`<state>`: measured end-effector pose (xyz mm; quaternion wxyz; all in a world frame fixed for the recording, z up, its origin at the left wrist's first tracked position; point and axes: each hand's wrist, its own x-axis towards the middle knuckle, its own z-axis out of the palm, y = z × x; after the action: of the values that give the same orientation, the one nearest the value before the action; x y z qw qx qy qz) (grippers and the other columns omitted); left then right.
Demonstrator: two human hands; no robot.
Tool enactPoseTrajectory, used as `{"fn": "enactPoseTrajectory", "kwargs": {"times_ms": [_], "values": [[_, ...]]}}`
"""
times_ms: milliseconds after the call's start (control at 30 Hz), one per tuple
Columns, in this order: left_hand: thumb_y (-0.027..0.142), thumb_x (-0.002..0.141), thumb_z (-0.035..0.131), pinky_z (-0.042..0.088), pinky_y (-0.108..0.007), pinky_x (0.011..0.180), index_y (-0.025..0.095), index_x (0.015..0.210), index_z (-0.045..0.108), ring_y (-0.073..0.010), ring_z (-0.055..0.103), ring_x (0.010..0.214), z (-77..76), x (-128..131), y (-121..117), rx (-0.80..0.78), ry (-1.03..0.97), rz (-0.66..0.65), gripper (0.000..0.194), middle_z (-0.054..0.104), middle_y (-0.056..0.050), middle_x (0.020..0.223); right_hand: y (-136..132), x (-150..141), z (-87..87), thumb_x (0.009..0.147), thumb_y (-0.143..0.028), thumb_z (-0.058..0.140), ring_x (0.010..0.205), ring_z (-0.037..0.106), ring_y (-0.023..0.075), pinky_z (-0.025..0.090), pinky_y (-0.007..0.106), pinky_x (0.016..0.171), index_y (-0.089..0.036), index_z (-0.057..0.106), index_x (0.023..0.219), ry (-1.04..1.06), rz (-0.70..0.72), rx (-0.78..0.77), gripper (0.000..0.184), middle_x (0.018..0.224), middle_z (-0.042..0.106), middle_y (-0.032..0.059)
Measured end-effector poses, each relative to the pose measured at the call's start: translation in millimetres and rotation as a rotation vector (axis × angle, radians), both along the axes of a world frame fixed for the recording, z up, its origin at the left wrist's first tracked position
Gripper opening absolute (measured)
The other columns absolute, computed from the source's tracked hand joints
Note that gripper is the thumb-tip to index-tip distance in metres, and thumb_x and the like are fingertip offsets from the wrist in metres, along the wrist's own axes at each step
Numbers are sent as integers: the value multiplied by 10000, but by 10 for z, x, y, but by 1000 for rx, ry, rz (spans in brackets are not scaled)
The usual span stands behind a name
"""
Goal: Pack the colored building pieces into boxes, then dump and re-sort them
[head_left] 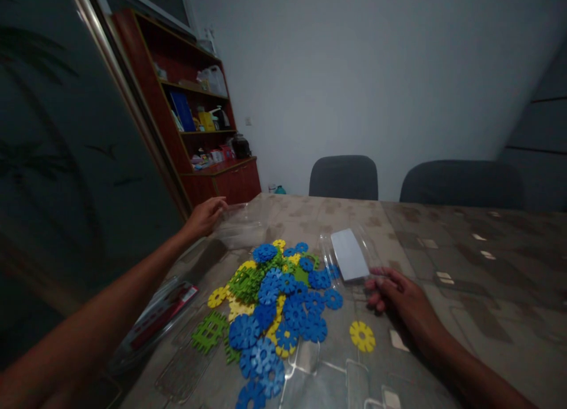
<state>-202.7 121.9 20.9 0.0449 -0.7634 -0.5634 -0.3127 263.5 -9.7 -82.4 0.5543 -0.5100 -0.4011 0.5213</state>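
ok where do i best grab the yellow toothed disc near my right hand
Pinch the rim of the yellow toothed disc from above with your right hand, from the hand's side: it lies flat, apart from the pile, and its notches give a catch.

Reddish wooden shelving (148, 96) lines the pale wall (336, 84).

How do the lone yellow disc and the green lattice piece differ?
The yellow snowflake disc is round with a toothed rim; the green lattice piece is squarish and gridded. The yellow disc lies apart, near the right hand; the green piece sits at the left edge of the pile. Both lie flat on the table cover.
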Motion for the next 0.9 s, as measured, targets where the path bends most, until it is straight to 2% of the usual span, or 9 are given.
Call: {"fn": "enactPoseTrajectory", "kwargs": {"times_ms": [167, 333, 533, 600, 633, 700, 733, 767, 900], "values": [[294, 709, 479, 402, -465, 1092, 182, 1002, 677, -304, 550, 1261, -16, 14, -71, -27, 7, -29, 370, 619, -129, 1330, -13, -17, 5, 655, -432, 808, 507, 594, 128, 486, 266, 483, -160, 617, 975, 32, 9, 17, 461, 789, 716, 53], [268, 681, 502, 414, -469, 1086, 187, 1022, 712, -303, 557, 1251, 26, 77, -146, -53, -6, -60, 409, 656, -108, 1259, -71, -57, 58, 690, -450, 809, 517, 598, 124, 493, 258, 504, -153, 622, 993, 31, 41, 10, 462, 800, 726, 69], [246, 668, 513, 380, -494, 1122, 181, 1096, 685, -318, 534, 1266, 100, 174, -364, 17, -84, 4, 466, 652, -116, 1239, -159, -140, 207, 604, -475, 854, 473, 562, 98, 464, 222, 476, -132, 631, 970, 86, 49, -44, 549, 703, 705, 48], [264, 721, 500, 373, -527, 1119, 158, 1119, 656, -336, 528, 1263, 109, 228, -579, 80, -142, 63, 441, 632, -140, 1255, -211, -178, 258, 589, -496, 867, 472, 564, 97, 463, 216, 474, -123, 630, 1028, 112, 76, -59, 622, 696, 703, 47], [288, 765, 487, 418, -536, 1077, 149, 1113, 644, -338, 564, 1210, 103, 268, -723, 109, -182, 96, 407, 639, -151, 1226, -248, -207, 283, 600, -509, 864, 472, 568, 99, 466, 217, 472, -123, 625, 1059, 125, 102, -58, 646, 696, 704, 47], [375, 856, 483, 565, -486, 874, 144, 1071, 637, -309, 677, 979, 65, 382, -1063, 65, -245, 94, 350, 687, -141, 1081, -345, -299, 337, 656, -528, 841, 472, 578, 105, 478, 223, 473, -133, 611, 1089, 145, 189, -50, 629, 702, 702, 46], [434, 885, 490, 605, -427, 744, 154, 1075, 629, -286, 706, 879, 33, 453, -1247, 2, -286, 66, 365, 710, -123, 1022, -403, -366, 365, 693, -529, 822, 477, 588, 107, 486, 226, 476, -140, 604, 1087, 150, 245, -44, 596, 714, 702, 49], [487, 885, 531, 613, -402, 678, 161, 1102, 620, -290, 717, 862, -7, 531, -1428, -129, -413, 17, 401, 718, -126, 1034, -466, -447, 393, 724, -528, 805, 488, 602, 111, 495, 230, 480, -146, 596, 1078, 156, 311, -41, 561, 735, 702, 53], [600, 835, 639, 633, -436, 772, 272, 1368, 472, -332, 715, 1029, -215, 826, -1961, -521, -829, -72, 648, 660, -148, 1291, -694, -859, 456, 763, -535, 779, 542, 666, 141, 517, 242, 476, -184, 533, 1081, 237, 605, -32, 533, 840, 687, 55]]}}
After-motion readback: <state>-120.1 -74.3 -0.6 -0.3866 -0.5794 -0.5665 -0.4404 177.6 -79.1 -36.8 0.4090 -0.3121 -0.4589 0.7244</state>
